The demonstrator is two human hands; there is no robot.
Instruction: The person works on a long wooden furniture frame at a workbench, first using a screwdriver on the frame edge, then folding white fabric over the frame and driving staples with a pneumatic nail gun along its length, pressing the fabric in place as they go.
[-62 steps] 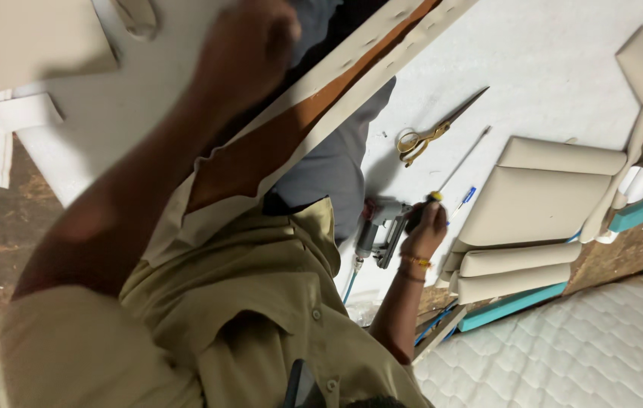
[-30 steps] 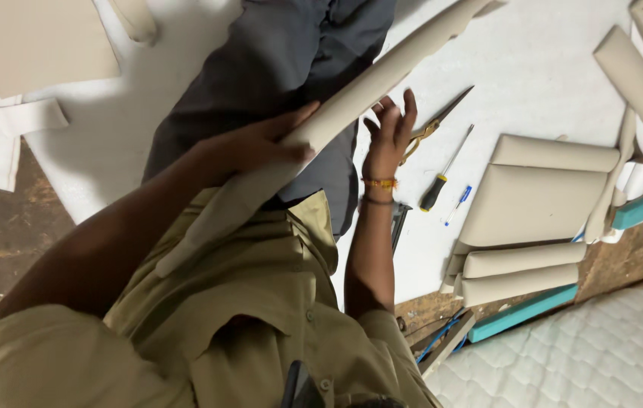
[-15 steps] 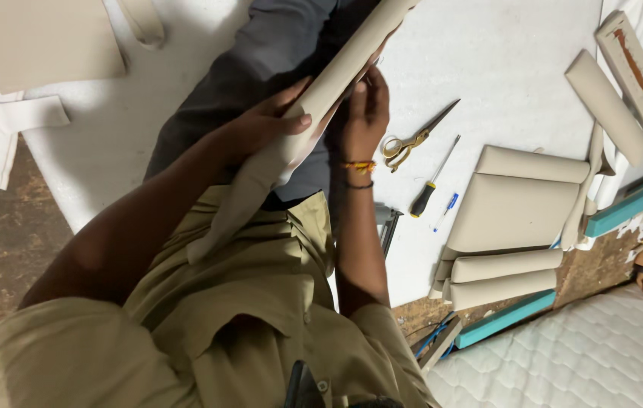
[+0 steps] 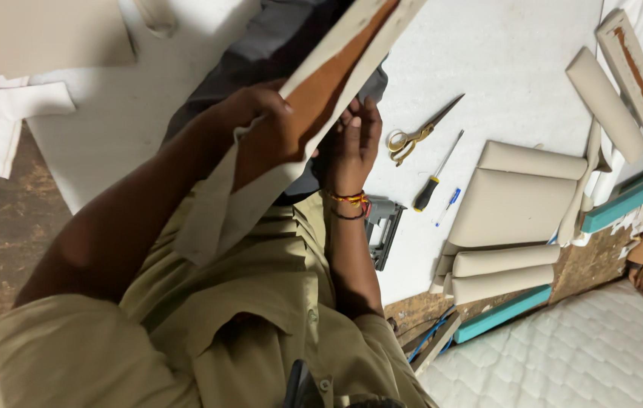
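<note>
- The left hand (image 4: 257, 113) grips a long upholstered panel (image 4: 314, 98), fingers curled around its edge, holding it tilted from lower left up to the upper right.
- The panel shows a brown wooden back framed by cream fabric; loose fabric hangs from its lower end over the person's olive shirt (image 4: 246, 302).
- The right hand (image 4: 351, 140) lies against the panel's right edge, fingers extended and pressed to the fabric; whether it actually clasps the panel cannot be told.
- A red-and-yellow thread band (image 4: 348, 200) sits on the right wrist.
- On the white work surface (image 4: 502, 68), to the right of the hands, lie a pair of scissors (image 4: 419, 132) with yellow handles, a screwdriver (image 4: 434, 181) with a black and yellow handle, and a small blue pen (image 4: 448, 204).
- A dark staple gun (image 4: 382, 227) rests just beside the right forearm, on the near edge of the surface.
- Further right, 4 cream padded cushions (image 4: 514, 211) are stacked together; 2 more long panels (image 4: 616, 83) lie at the far right.
- A teal strip (image 4: 502, 313) lies near the cushions, beside a quilted white mattress (image 4: 585, 355).
</note>
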